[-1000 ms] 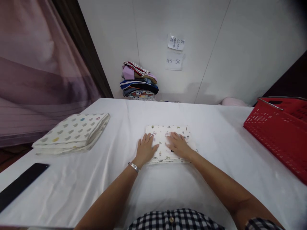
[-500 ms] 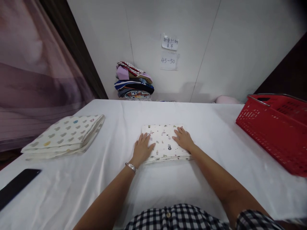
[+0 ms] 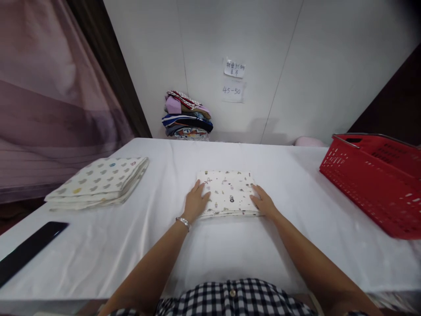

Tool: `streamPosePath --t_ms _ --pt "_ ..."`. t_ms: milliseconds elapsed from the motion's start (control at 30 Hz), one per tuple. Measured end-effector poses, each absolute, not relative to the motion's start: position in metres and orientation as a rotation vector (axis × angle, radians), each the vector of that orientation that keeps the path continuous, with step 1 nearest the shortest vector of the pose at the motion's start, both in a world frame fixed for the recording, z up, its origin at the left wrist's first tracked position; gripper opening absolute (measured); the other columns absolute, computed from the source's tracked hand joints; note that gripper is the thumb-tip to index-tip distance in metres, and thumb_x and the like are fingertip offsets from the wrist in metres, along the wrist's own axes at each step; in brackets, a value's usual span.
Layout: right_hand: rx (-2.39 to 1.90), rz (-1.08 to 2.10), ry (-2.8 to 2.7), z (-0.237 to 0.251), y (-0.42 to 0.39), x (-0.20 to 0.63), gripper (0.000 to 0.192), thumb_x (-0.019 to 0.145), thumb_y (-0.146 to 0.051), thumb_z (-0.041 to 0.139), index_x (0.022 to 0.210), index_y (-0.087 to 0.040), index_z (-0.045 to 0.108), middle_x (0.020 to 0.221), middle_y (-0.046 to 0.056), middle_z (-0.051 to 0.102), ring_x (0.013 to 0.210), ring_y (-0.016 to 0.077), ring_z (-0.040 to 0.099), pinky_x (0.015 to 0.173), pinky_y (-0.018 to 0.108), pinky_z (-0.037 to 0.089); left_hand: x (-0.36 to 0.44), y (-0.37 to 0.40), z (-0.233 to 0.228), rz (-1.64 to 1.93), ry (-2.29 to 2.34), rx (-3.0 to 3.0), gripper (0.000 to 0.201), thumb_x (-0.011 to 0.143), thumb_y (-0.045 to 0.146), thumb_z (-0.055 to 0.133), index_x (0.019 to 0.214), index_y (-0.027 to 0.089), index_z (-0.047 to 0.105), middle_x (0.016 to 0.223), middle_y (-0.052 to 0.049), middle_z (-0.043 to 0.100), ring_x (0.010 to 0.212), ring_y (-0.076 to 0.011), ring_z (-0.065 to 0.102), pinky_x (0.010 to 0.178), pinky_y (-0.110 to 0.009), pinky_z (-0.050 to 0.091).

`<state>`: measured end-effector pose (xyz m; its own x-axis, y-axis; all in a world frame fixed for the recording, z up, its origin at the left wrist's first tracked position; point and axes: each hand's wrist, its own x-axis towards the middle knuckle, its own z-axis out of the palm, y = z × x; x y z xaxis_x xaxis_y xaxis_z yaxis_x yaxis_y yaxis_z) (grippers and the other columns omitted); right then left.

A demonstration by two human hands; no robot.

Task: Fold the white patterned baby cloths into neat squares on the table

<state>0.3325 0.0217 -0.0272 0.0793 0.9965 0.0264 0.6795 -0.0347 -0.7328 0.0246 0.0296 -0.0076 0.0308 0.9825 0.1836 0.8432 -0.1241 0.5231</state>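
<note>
A folded white cloth [image 3: 230,193] with small printed figures lies flat in front of me, its layered edge facing my body. My left hand [image 3: 196,202] rests at its left edge, thumb spread over the top. At the opposite edge, my right hand [image 3: 264,202] touches the cloth with fingers apart. Both hands are open and appear to press against the sides without gripping. The fingertips at the outer edges are partly hard to make out.
A second folded cloth [image 3: 101,180] with grey prints lies at the left of the white-covered table [image 3: 230,254]. Nearer me is a dark flat object [image 3: 29,248]. A red basket [image 3: 371,180] stands at the right. Stacked fabrics [image 3: 187,118] sit by the wall beyond the table.
My right hand has slid from the top of the cloth outward to its right edge. My left hand stays near the left edge. The view has shifted slightly.
</note>
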Motion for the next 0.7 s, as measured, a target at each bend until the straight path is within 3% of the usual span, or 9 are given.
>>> streamPosePath --t_ms 133,333,633,700 --pt "-1.786 0.712 -1.586 -0.021 0.007 0.332 0.061 0.080 -0.039 0.053 0.138 -0.021 0.041 0.144 0.006 0.038 0.133 0.0246 0.035 0.110 0.040 0.029 0.022 0.026 -0.014 0.915 1.955 1.878 0.055 0.086 0.042 0.045 0.132 0.013 0.044 0.149 -0.015 0.027 0.131 -0.0285 0.038 0.106 -0.041 0.035" --pt "-1.723 0.742 -1.475 -0.027 -0.004 0.338 0.067 0.076 -0.042 0.060 0.137 -0.021 0.042 0.137 0.009 0.048 0.123 0.0291 0.047 0.102 0.047 0.038 0.017 0.008 -0.027 1.046 1.924 1.786 0.052 0.086 0.035 0.044 0.133 0.014 0.043 0.143 -0.012 0.040 0.133 -0.0239 0.035 0.112 -0.039 0.029" --pt "-1.517 0.850 -1.189 -0.041 -0.016 0.345 0.064 0.070 -0.036 0.066 0.130 -0.019 0.052 0.125 0.010 0.059 0.103 0.0250 0.061 0.087 0.038 0.050 0.011 -0.010 -0.028 1.114 1.873 1.694 0.048 0.085 0.031 0.044 0.132 0.018 0.044 0.147 -0.010 0.033 0.126 -0.0235 0.045 0.104 -0.038 0.041" --pt "-1.478 0.899 -1.124 -0.040 -0.021 0.344 0.067 0.068 -0.036 0.068 0.130 -0.018 0.052 0.113 0.009 0.065 0.094 0.0244 0.064 0.083 0.038 0.051 0.011 -0.013 -0.027 1.114 1.850 1.714 0.045 0.086 0.031 0.044 0.129 0.018 0.047 0.147 -0.010 0.034 0.122 -0.0226 0.048 0.102 -0.037 0.042"
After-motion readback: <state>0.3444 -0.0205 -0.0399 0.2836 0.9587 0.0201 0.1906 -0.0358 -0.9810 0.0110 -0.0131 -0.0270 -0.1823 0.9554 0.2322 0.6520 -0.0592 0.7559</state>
